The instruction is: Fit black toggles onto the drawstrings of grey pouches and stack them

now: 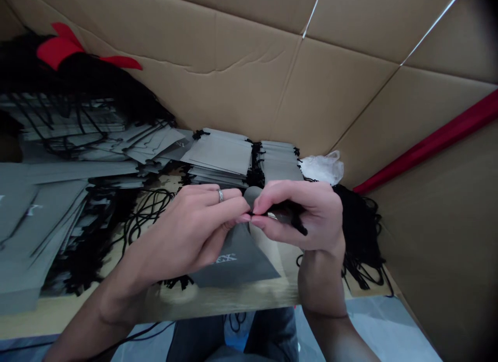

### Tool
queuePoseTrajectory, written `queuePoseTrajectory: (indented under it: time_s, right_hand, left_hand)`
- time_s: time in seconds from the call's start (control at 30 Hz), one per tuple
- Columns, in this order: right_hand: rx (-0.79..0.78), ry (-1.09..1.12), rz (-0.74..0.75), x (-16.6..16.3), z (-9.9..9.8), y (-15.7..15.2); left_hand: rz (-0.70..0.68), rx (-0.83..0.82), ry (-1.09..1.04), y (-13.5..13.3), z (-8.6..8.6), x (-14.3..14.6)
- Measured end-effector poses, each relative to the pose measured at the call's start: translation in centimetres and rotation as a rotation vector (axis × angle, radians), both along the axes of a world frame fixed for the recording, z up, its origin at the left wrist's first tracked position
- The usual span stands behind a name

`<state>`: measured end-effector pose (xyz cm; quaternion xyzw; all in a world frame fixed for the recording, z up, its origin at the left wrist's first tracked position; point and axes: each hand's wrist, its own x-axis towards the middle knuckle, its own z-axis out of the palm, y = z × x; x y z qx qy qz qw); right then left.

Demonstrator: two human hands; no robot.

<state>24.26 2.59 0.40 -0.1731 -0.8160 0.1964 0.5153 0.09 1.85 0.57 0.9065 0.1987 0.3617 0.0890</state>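
Both hands meet over the table's front edge, fingertips pinched together at the top of a grey bag (249,263) with white lettering ending in "EX". My left hand (194,222), wearing a ring, is closed on the bag's upper edge; its fingers partly cover the lettering. My right hand (311,211) pinches a black cord (298,224) at the same spot, with the cord's end sticking out below the fingers. The exact point where cord and bag meet is hidden by the fingertips.
Stacks of grey bags (221,152) with black cords stand at the back, and more bags (50,211) lie at left. Black cords (360,232) are heaped at right, beside a clear plastic bag (322,167). Cardboard walls (241,56) enclose the wooden table (218,305).
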Motion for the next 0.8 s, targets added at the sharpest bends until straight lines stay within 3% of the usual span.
queuePoseTrajectory:
  time_s: [0.17,0.3,0.37,0.47,0.57,0.67,0.8]
  right_hand:
    - [-0.106,0.128,0.137,-0.5,-1.1,0.0]
    - [-0.246,0.212,0.252,-1.4,-2.0,0.3]
    - [-0.324,0.25,0.292,-1.8,-1.9,0.4]
    - [-0.346,0.232,0.316,-1.9,-1.1,0.2]
    - [-0.324,0.161,0.197,-1.4,-0.1,-0.4]
    - [-0.276,0.113,0.022,-0.7,0.4,-0.9]
    - [-0.172,0.097,-0.085,-0.3,0.3,-0.7]
  left_hand:
    - [-0.141,-0.038,-0.043,0.3,0.3,-0.3]
    - [-0.299,-0.173,-0.106,0.6,0.4,-0.6]
    - [-0.286,-0.199,-0.141,0.7,0.5,-0.5]
    - [-0.123,-0.153,-0.121,0.6,0.7,-0.5]
    - [-0.024,-0.161,-0.1,0.4,1.0,-0.6]
    - [0.008,-0.188,-0.115,0.2,1.3,-0.5]
    - [0.033,-0.256,-0.101,0.1,1.3,-0.4]
